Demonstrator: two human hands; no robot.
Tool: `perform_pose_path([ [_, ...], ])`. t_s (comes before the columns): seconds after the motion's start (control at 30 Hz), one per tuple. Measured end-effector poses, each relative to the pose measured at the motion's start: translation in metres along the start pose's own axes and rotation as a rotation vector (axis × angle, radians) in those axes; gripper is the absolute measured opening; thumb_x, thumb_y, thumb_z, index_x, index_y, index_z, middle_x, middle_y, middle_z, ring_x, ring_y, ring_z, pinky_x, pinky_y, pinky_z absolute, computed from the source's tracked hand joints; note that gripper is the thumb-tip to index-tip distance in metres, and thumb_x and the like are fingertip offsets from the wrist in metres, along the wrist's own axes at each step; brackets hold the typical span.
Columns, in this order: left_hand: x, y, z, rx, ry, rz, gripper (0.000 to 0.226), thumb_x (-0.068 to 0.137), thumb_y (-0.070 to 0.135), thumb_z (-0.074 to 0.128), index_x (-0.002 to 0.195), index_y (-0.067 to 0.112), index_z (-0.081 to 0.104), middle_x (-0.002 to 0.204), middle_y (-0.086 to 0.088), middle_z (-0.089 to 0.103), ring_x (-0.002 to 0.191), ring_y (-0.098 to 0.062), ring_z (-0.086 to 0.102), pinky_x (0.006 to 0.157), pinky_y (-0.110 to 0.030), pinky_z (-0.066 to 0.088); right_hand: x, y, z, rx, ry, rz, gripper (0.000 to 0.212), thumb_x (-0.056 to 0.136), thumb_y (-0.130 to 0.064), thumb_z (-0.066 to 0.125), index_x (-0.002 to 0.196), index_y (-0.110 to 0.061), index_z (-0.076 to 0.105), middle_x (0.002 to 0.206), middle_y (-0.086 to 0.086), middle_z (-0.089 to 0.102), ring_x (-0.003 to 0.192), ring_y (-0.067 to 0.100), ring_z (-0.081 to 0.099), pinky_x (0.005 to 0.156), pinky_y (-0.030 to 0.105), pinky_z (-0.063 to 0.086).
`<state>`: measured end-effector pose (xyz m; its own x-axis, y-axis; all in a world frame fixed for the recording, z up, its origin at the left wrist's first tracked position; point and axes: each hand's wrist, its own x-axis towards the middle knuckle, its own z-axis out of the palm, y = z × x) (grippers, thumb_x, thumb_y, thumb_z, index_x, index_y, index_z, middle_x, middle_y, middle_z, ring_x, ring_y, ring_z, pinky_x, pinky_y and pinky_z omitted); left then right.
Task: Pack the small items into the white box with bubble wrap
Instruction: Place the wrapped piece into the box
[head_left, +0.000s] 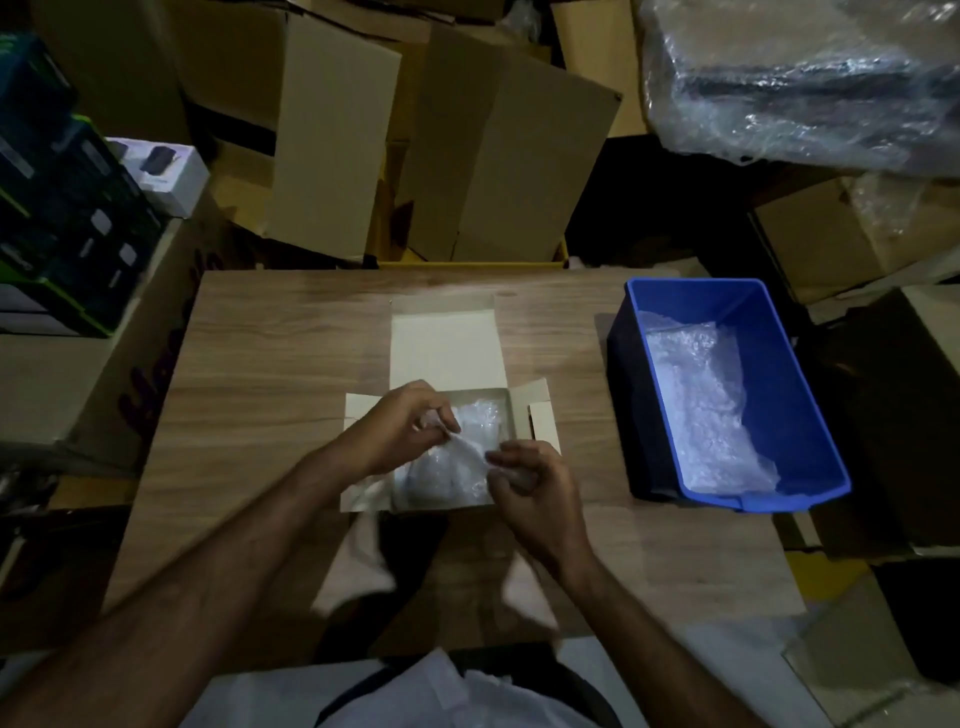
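The white box (447, 348) lies open in the middle of the wooden table (270, 364), its lid folded back away from me. A sheet of bubble wrap (449, 470) fills the inside of the box. My left hand (405, 426) pinches the wrap's upper edge over the box. My right hand (530, 483) grips the wrap at the box's near right corner. Whatever small items lie under the wrap are hidden.
A blue plastic bin (800, 395) holding more bubble wrap (701, 405) stands on the table to the right. Cardboard boxes (467, 145) crowd the far side, dark product boxes (67, 218) stack at the left, and a large wrapped bundle (800, 78) sits top right.
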<state>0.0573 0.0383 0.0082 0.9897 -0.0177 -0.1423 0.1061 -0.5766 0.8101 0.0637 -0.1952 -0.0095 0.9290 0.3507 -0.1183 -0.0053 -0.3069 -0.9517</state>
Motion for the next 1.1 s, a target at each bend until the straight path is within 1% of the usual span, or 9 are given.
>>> perform_pose_path([
  [0.07, 0.019, -0.006, 0.006, 0.106, -0.003, 0.140, 0.018, 0.082, 0.005, 0.079, 0.084, 0.022, 0.075, 0.097, 0.001, 0.057, 0.085, -0.005, 0.059, 0.068, -0.027, 0.055, -0.005, 0.005, 0.004, -0.069, 0.024, 0.008, 0.018, 0.091, -0.013, 0.072, 0.105, -0.023, 0.071, 0.114, -0.008, 0.061, 0.104, 0.001, 0.063, 0.080, 0.021, 0.057],
  [0.13, 0.038, -0.006, 0.013, 0.241, 0.005, 0.281, 0.017, 0.081, 0.005, 0.079, 0.083, 0.021, 0.075, 0.095, 0.001, 0.054, 0.080, -0.008, 0.055, 0.062, -0.022, 0.046, -0.006, 0.011, 0.006, -0.282, 0.067, -0.072, 0.014, 0.096, -0.018, 0.065, 0.107, -0.023, 0.073, 0.110, -0.005, 0.055, 0.099, 0.002, 0.057, 0.080, 0.020, 0.055],
  [0.27, 0.074, -0.014, 0.034, 0.407, 0.044, 0.379, 0.014, 0.080, 0.006, 0.077, 0.080, 0.019, 0.073, 0.089, 0.001, 0.054, 0.077, -0.015, 0.054, 0.058, -0.034, 0.047, 0.005, 0.016, 0.013, -0.616, 0.051, -0.035, 0.022, 0.097, -0.023, 0.062, 0.118, -0.021, 0.069, 0.110, -0.008, 0.053, 0.085, 0.005, 0.057, 0.073, 0.026, 0.058],
  [0.4, 0.091, -0.030, 0.047, 0.473, -0.017, 0.433, 0.018, 0.078, -0.002, 0.070, 0.081, 0.016, 0.071, 0.088, -0.001, 0.058, 0.079, -0.020, 0.059, 0.063, -0.034, 0.049, 0.016, 0.018, 0.026, -0.935, -0.031, -0.010, 0.017, 0.089, -0.024, 0.071, 0.106, -0.024, 0.069, 0.106, -0.004, 0.060, 0.092, 0.013, 0.053, 0.078, 0.029, 0.053],
  [0.47, 0.090, -0.030, 0.047, 0.595, -0.073, 0.471, 0.007, 0.085, 0.009, 0.068, 0.086, 0.015, 0.072, 0.091, -0.003, 0.058, 0.079, -0.023, 0.059, 0.066, -0.033, 0.046, 0.017, 0.018, 0.032, -1.046, -0.067, -0.004, 0.021, 0.081, -0.018, 0.077, 0.101, -0.023, 0.071, 0.104, -0.001, 0.063, 0.094, 0.018, 0.053, 0.080, 0.031, 0.049],
  [0.53, 0.089, -0.031, 0.044, 0.756, -0.145, 0.520, 0.019, 0.092, 0.026, 0.057, 0.100, 0.017, 0.071, 0.099, -0.003, 0.058, 0.083, -0.023, 0.057, 0.070, -0.037, 0.045, 0.016, 0.015, 0.035, -1.109, -0.116, -0.001, 0.026, 0.081, -0.015, 0.073, 0.106, -0.020, 0.071, 0.110, 0.003, 0.064, 0.101, 0.022, 0.053, 0.087, 0.035, 0.045],
  [0.7, 0.090, -0.037, 0.027, 0.929, -0.359, 0.604, 0.053, 0.088, 0.044, 0.053, 0.134, 0.019, 0.060, 0.137, -0.006, 0.053, 0.106, -0.025, 0.054, 0.084, -0.040, 0.046, 0.010, 0.004, 0.042, -1.049, -0.126, 0.055, 0.027, 0.089, -0.010, 0.069, 0.115, -0.011, 0.069, 0.122, 0.010, 0.064, 0.111, 0.024, 0.058, 0.092, 0.035, 0.051],
  [0.97, 0.100, -0.021, 0.025, 1.053, -0.539, 0.621, 0.052, 0.095, 0.039, 0.057, 0.142, 0.022, 0.047, 0.134, 0.004, 0.058, 0.116, -0.022, 0.049, 0.092, -0.036, 0.040, 0.023, 0.010, 0.054, -0.878, -0.173, 0.148, 0.029, 0.101, -0.013, 0.054, 0.129, -0.010, 0.060, 0.137, 0.010, 0.057, 0.113, 0.021, 0.064, 0.092, 0.030, 0.053],
  [1.1, 0.106, -0.022, 0.024, 1.125, -0.607, 0.594, 0.066, 0.094, 0.046, 0.060, 0.152, 0.023, 0.037, 0.148, 0.003, 0.050, 0.127, -0.023, 0.044, 0.099, -0.037, 0.036, 0.019, 0.017, 0.058, -0.812, -0.163, 0.153, 0.043, 0.102, -0.026, 0.054, 0.141, -0.009, 0.047, 0.143, 0.010, 0.051, 0.121, 0.020, 0.058, 0.099, 0.028, 0.048],
])
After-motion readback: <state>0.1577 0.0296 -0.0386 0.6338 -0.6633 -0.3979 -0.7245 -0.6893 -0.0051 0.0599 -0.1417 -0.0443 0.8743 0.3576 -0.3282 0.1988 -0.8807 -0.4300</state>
